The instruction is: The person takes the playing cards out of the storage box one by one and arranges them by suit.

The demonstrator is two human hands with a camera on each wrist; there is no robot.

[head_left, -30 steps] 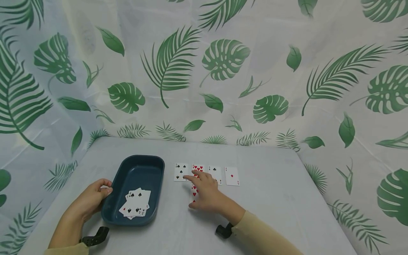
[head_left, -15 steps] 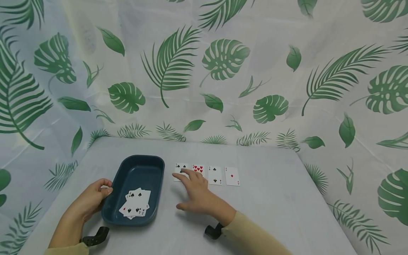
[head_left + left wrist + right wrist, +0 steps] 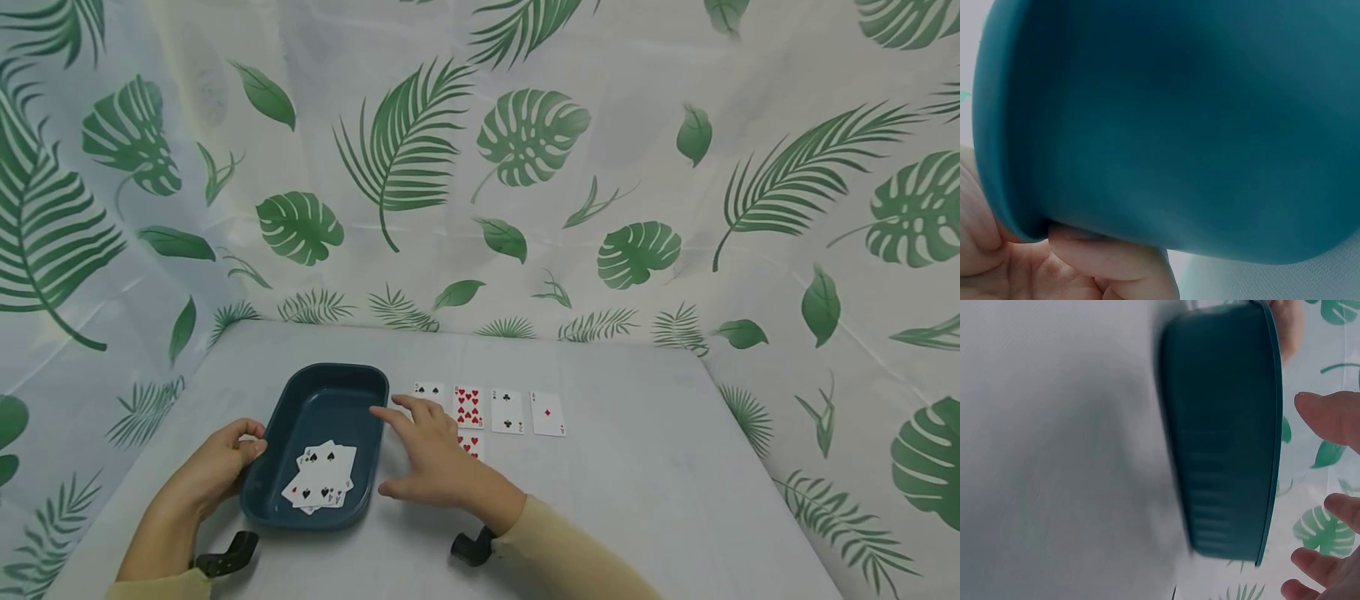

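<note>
My left hand (image 3: 213, 467) grips the left rim of a dark blue rectangular tray (image 3: 326, 408); the left wrist view shows the thumb and fingers (image 3: 1110, 259) pinching its edge. Inside the tray lies a small pile of playing cards (image 3: 322, 477), a four of spades on top. My right hand (image 3: 435, 458) hovers beside the tray's right rim, fingers spread and holding nothing. Behind it, a row holds a black-pip card (image 3: 429, 389) partly covered by the hand, a hearts card (image 3: 468, 407), a two of clubs (image 3: 507, 412) and an ace of diamonds (image 3: 548, 413).
Another hearts card (image 3: 472, 445) lies just in front of the row, partly hidden by the right hand. A white cloth (image 3: 637, 492) covers the table, with a leaf-print curtain (image 3: 555, 208) behind it. Black wrist mounts (image 3: 228, 557) sit at both sleeves.
My right hand has moved left, from over the hearts cards to the tray's right rim, its fingers spread. Left hand and tray keep their place.
</note>
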